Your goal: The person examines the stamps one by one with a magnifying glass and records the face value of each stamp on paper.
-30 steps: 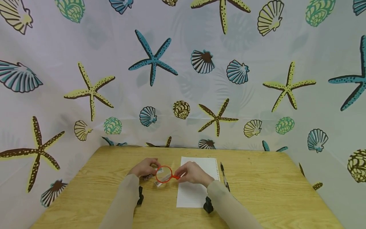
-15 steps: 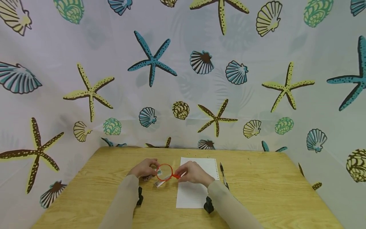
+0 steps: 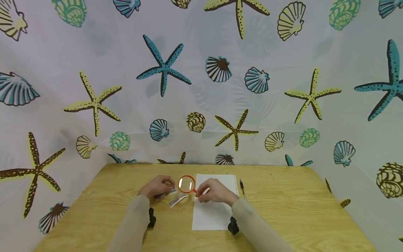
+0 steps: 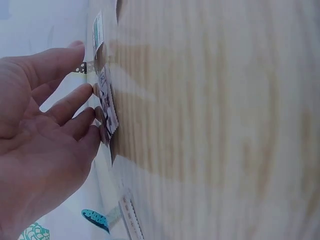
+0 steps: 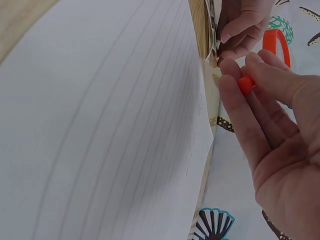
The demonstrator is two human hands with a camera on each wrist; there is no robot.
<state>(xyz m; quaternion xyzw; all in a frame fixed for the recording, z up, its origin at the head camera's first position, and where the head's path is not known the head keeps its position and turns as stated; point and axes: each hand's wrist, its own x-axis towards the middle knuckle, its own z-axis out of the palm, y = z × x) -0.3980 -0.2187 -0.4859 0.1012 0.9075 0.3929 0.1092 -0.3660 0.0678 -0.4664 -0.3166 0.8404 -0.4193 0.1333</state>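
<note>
My right hand (image 3: pixel 215 191) pinches the handle of a magnifying glass (image 3: pixel 187 184) with a red-orange frame, over the left edge of the lined paper. In the right wrist view, the round end of the handle (image 5: pixel 246 84) sticks out between thumb and fingertips. Left of the lens, my left hand (image 3: pixel 157 186) reaches down with loosely bent fingers. Its fingertips touch a dark patterned stamp (image 4: pixel 107 107) with perforated edges, seen in the left wrist view. Another stamp (image 4: pixel 98 32) lies close to the thumb. Nearer to me on the wood is a strip of stamps (image 3: pixel 177 200).
A sheet of lined paper (image 3: pixel 214 218) lies under the right hand. Beyond its right edge is a black pen (image 3: pixel 241 187). The wooden table (image 3: pixel 283 210) ends at a hanging cloth (image 3: pixel 189 98) printed with shells and starfish.
The magnifying glass has tilted up and moved right, away from the left hand, and its lens now shows bright reflections. The left hand stays by the stamps.
</note>
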